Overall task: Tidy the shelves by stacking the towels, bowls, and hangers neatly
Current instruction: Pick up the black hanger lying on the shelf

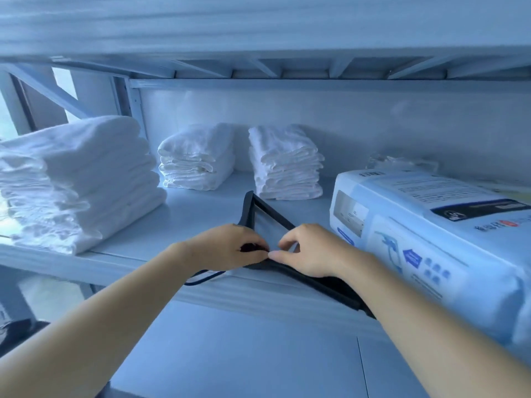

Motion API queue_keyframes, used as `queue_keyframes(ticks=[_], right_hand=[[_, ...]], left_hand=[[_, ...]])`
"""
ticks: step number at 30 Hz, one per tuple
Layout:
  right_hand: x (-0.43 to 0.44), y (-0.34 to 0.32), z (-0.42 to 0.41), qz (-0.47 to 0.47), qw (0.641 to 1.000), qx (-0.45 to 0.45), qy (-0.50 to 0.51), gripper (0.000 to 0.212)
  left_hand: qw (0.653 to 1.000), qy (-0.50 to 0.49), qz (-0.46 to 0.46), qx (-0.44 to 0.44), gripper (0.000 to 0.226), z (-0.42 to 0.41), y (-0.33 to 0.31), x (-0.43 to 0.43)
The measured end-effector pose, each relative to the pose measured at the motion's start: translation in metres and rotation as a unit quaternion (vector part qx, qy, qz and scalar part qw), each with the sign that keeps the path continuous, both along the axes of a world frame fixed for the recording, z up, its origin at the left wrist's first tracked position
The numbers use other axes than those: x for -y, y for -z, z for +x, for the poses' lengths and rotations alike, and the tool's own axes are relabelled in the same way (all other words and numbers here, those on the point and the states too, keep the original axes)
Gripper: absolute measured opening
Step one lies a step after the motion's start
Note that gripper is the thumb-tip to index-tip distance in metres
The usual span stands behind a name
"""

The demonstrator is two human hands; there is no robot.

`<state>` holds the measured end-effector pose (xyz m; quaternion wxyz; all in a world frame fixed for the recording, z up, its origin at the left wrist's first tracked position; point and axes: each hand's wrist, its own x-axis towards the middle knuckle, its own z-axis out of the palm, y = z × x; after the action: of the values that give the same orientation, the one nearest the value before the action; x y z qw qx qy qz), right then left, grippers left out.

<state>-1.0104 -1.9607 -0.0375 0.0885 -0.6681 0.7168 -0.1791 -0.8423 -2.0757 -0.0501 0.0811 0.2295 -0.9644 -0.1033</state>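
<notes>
Head view: both my hands are at the front of the shelf (201, 214), on the black hangers (267, 214). The left hand (230, 248) has its fingers (255, 242) curled on the top part of the hangers, near the hook (204, 278). The right hand (313, 251) pinches the same spot from the other side, with its thumb and fingers closed on it. The two thumbs touch.

The hangers lie flat at the front edge of the shelf, between the big towels (74, 179) on the left and the blue pack (431, 239) on the right. Their far corner points at the back towels (287, 165). The hook sticks out past the shelf edge, over nothing.

I think the hangers could slide off the front, since they sit so near the edge. If I let go too soon, they may tip and fall. One arm of the hangers runs under my right wrist, so my arm could bump it and push the pile crooked. If I push too hard, the far corner could poke the back towels and mess them up. I cannot tell how many hangers there are.
</notes>
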Motion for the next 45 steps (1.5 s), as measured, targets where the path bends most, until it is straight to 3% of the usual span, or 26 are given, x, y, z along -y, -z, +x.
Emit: queue_keyframes(ticks=[2, 8, 11, 19, 30, 40, 45], right_hand=[[-0.013, 0.003, 0.001, 0.020, 1.000, 0.000, 0.011, 0.057], [-0.023, 0.012, 0.001, -0.014, 1.000, 0.002, 0.028, 0.016], [-0.020, 0.014, 0.002, -0.025, 0.999, -0.003, 0.034, 0.009], [0.013, 0.024, 0.019, -0.029, 0.997, -0.056, 0.040, 0.017], [0.085, 0.019, 0.027, -0.015, 0.998, -0.025, -0.062, 0.007], [0.101, 0.024, -0.006, -0.036, 0.997, -0.047, -0.043, 0.015], [0.103, 0.029, -0.011, -0.058, 0.996, -0.065, -0.032, 0.022]], left_hand=[[1.000, 0.001, 0.004, -0.008, 0.031, 0.002, 0.002, -0.004], [1.000, -0.008, 0.005, -0.008, 0.029, 0.003, 0.005, -0.003], [0.999, -0.029, 0.003, -0.025, 0.024, 0.001, 0.006, 0.001], [0.998, -0.063, -0.007, -0.005, 0.029, 0.013, 0.004, 0.022], [0.986, -0.158, -0.054, 0.000, 0.024, 0.043, 0.007, 0.065], [0.978, -0.185, -0.099, -0.010, 0.032, 0.002, 0.010, 0.072], [0.984, -0.164, -0.062, -0.039, 0.029, -0.001, 0.012, 0.083]])
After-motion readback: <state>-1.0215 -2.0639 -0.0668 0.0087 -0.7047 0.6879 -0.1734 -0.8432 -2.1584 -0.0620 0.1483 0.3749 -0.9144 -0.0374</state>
